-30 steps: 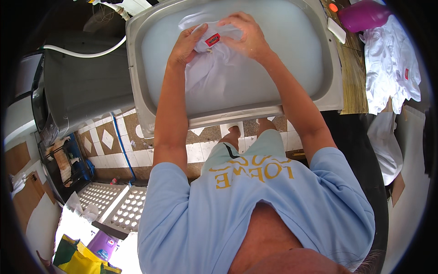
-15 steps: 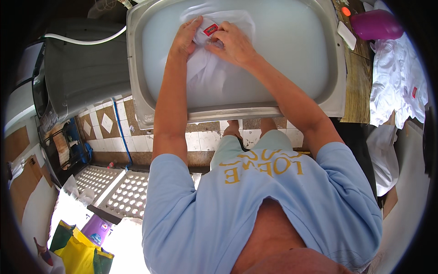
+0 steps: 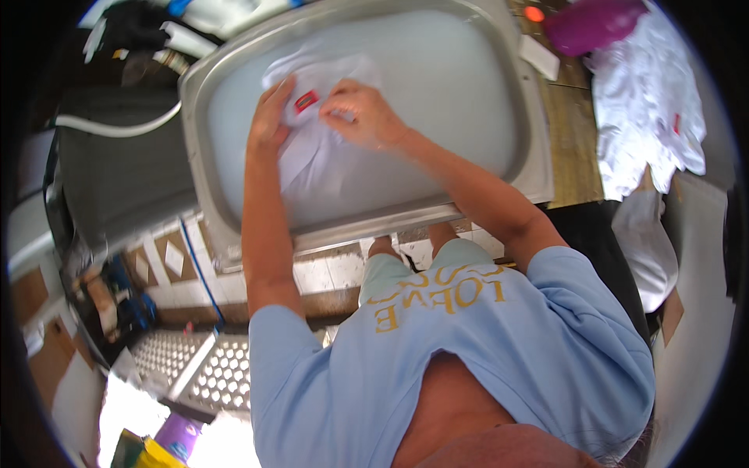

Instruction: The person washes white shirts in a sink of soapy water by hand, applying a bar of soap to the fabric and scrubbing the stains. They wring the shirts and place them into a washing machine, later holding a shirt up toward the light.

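A white garment [image 3: 306,152] lies partly in the cloudy water [image 3: 452,101] of a metal basin [image 3: 535,148], left of centre. The left hand [image 3: 270,115] grasps its left edge near a red label [image 3: 306,101]; the right hand's [image 3: 363,115] fingers curl beside the label, though blur obscures whether they pinch cloth.

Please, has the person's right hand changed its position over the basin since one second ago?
Yes. Judged against the metal basin, the right hand is now further left, farther from the basin's right wall.
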`<state>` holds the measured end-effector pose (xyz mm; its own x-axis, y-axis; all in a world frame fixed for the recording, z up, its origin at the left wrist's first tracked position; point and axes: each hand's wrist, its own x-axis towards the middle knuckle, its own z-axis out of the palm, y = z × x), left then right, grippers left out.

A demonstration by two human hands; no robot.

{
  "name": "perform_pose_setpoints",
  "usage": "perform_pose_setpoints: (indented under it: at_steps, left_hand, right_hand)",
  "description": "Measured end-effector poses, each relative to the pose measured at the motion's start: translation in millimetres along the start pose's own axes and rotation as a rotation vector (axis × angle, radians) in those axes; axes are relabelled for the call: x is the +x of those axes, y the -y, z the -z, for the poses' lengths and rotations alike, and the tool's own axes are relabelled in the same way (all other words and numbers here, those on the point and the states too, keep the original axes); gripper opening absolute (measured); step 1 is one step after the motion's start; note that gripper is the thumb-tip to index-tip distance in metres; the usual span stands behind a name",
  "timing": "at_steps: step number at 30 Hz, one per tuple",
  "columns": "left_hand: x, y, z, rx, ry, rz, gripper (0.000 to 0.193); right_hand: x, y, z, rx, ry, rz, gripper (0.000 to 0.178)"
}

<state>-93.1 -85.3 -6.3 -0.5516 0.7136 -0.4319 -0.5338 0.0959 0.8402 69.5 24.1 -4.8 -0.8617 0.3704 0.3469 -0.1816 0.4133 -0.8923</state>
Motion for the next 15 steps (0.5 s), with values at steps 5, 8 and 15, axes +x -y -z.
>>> perform_pose_setpoints:
  at_steps: [5, 8, 15]
  left_hand:
    - [-19, -4, 1, 0.059, -0.064, -0.009, 0.031]
    - [-14, -3, -5, 0.061, 0.03, -0.03, 0.03]
    - [-14, -3, -18, 0.144, -0.028, -0.054, 0.026]
  right_hand:
    - [15, 14, 125, -0.128, -0.131, -0.065, 0.006]
    - [26, -12, 235, -0.334, -0.39, -0.079, 0.008]
    - [75, -44, 319, -0.844, -0.366, -0.067, 0.012]
